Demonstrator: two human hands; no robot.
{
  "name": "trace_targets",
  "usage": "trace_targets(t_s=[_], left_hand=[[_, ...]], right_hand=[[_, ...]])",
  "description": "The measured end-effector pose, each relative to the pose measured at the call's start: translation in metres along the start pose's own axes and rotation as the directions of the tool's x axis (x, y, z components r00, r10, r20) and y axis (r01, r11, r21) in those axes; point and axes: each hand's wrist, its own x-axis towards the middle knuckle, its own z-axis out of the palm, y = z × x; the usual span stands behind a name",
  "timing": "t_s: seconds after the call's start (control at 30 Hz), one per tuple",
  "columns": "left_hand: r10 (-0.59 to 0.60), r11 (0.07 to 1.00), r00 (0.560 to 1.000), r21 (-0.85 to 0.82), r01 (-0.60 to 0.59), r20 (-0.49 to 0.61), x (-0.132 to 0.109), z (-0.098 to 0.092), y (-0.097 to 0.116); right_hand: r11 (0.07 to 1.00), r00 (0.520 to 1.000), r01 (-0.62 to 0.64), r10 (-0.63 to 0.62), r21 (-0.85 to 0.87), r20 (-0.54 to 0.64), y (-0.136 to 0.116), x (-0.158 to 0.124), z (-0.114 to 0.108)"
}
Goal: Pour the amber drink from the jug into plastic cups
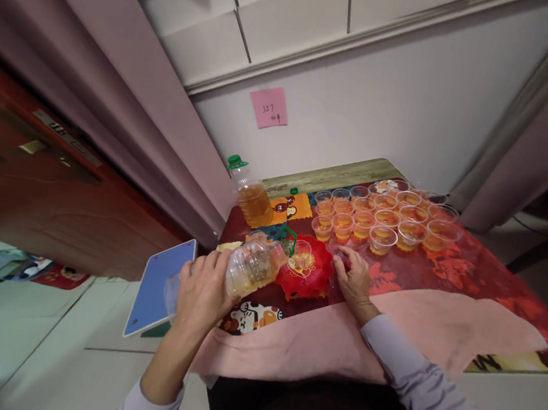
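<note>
My left hand (204, 289) is wrapped round a clear plastic bottle (252, 265) with some yellowish liquid in it. The bottle lies tilted, its neck pointing right over a red scalloped plate (312, 281). Below the mouth, a clear plastic cup (302, 253) sits in that plate. A green ring hangs at the bottle's neck. At the plate's right edge, my right hand (354, 279) grips the rim with curled fingers, partly hidden. Beyond it stand rows of clear cups (382, 239) holding orange-looking liquid.
A second, larger bottle (254, 203) with a green cap stands at the back left. A loose green cap (294, 191) lies near the wall. Pink cloth (288, 347) covers the table's front edge. A blue board (160, 284) is at the left, and a pink note (269, 107) is on the wall.
</note>
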Motion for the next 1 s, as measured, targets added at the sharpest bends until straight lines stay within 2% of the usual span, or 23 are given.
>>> trace_targets(t_s=[0.33,0.63,1.0], left_hand=[[0.0,1.0,0.999,-0.012,0.0,-0.041,0.001,0.0,0.0],[-0.012,1.0,1.0,0.0,0.012,0.008,0.001,-0.008,0.003],[0.001,1.0,1.0,0.028,0.0,-0.019,0.0,-0.005,0.001]], right_hand=[[1.0,1.0,0.007,-0.007,-0.005,-0.012,0.001,0.0,0.002],[1.0,1.0,0.014,-0.014,-0.005,-0.022,0.002,-0.001,0.001],[1.0,1.0,-0.008,0.008,0.002,-0.006,-0.001,0.0,-0.001]])
